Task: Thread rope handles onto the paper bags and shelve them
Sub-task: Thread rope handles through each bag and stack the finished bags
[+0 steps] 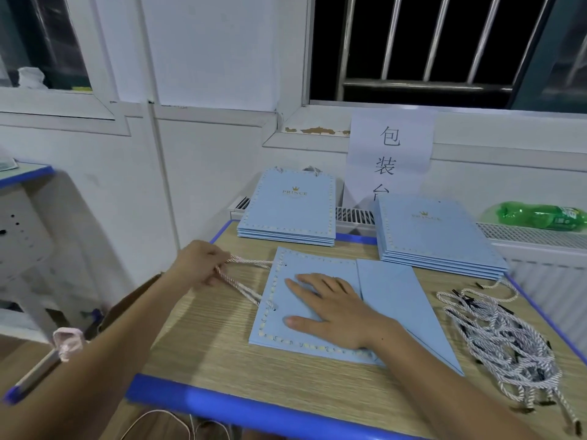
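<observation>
A flat light-blue paper bag (pixel 390 290) lies on the wooden table (pixel 206 338), its top edge pointing left. My right hand (pixel 333 309) presses flat on it with spread fingers. A twisted white rope handle (pixel 244 281) runs out of the bag's two holes to the left, and my left hand (pixel 203 263) grips its loop just off the bag's edge. A heap of loose rope handles (pixel 505 338) with black tips lies at the table's right side.
Two stacks of the same blue bags sit at the back: one at the centre (pixel 289 211), one at the right (pixel 435 236). A paper sign (pixel 390 154) hangs on the wall, a green plastic bottle (pixel 540 215) lies on the radiator, and a white stand (pixel 22 236) is at left.
</observation>
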`<action>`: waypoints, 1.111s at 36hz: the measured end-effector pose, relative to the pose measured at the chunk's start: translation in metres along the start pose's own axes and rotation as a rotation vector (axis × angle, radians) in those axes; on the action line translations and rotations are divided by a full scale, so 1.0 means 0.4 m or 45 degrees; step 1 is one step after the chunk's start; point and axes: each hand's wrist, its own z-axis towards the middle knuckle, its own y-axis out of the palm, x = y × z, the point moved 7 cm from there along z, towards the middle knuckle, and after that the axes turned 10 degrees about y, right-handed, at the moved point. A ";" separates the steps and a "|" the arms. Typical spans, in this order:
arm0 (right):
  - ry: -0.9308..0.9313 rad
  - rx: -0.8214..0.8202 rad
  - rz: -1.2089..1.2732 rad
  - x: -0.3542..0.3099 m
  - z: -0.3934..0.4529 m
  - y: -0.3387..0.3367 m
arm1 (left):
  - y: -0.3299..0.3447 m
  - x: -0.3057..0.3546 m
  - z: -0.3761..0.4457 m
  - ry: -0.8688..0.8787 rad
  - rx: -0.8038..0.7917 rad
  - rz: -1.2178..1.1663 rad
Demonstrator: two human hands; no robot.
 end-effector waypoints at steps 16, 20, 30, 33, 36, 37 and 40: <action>-0.011 -0.005 0.035 -0.011 -0.028 -0.014 | -0.008 0.039 -0.009 -0.013 -0.180 0.007; -0.079 0.032 0.004 -0.082 -0.082 -0.035 | -0.018 0.152 -0.032 -0.073 -0.238 -0.863; -0.191 1.130 0.317 -0.131 -0.320 -0.383 | -0.122 0.459 -0.049 0.191 -0.144 -1.776; -0.204 1.097 0.625 -0.102 -0.369 -0.500 | -0.153 0.530 -0.046 0.341 -0.198 -1.772; -0.257 0.802 0.991 -0.066 -0.355 -0.531 | -0.134 0.565 -0.040 0.306 -0.311 -1.691; -0.229 0.717 1.093 -0.047 -0.344 -0.519 | -0.119 0.562 -0.032 0.269 -0.317 -1.620; -0.070 0.537 1.347 0.034 -0.297 -0.435 | -0.044 0.504 0.002 0.088 -0.314 -1.408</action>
